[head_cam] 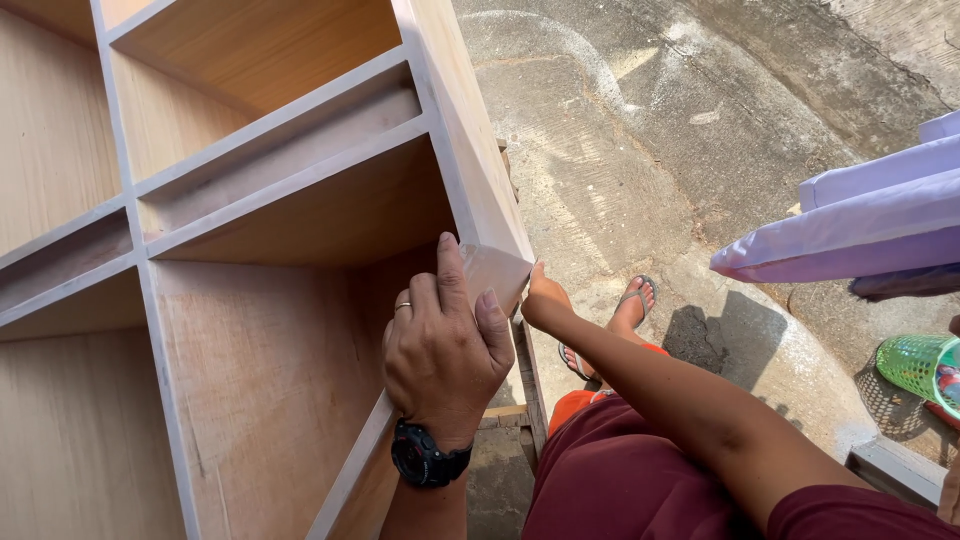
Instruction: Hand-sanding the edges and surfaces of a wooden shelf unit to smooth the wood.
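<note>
Lying on its side across the left of the view: a plywood shelf unit (270, 230) with pale-painted edges, its open compartments facing up, its far and left parts cut off by the frame.

Resting on the unit's near right corner: the left hand (445, 350), fingers curling together over the painted edge, thumb alongside, a ring on one finger and a black wristwatch (428, 455) below. Fingertips disappearing behind the edge, so how firmly gripping — cannot tell.

Reaching round the outer side of that same corner: the right hand (545, 300), mostly hidden behind the unit's side panel; only the wrist and back of the hand showing, fingers out of sight, spread or closed impossible to say.

Showing right of the unit, on cracked concrete: a foot in a sandal (625, 310), partly covered by the forearm. Further right, lilac boards (850, 225) and a green basket (915, 365), both cropped by the frame edge.
</note>
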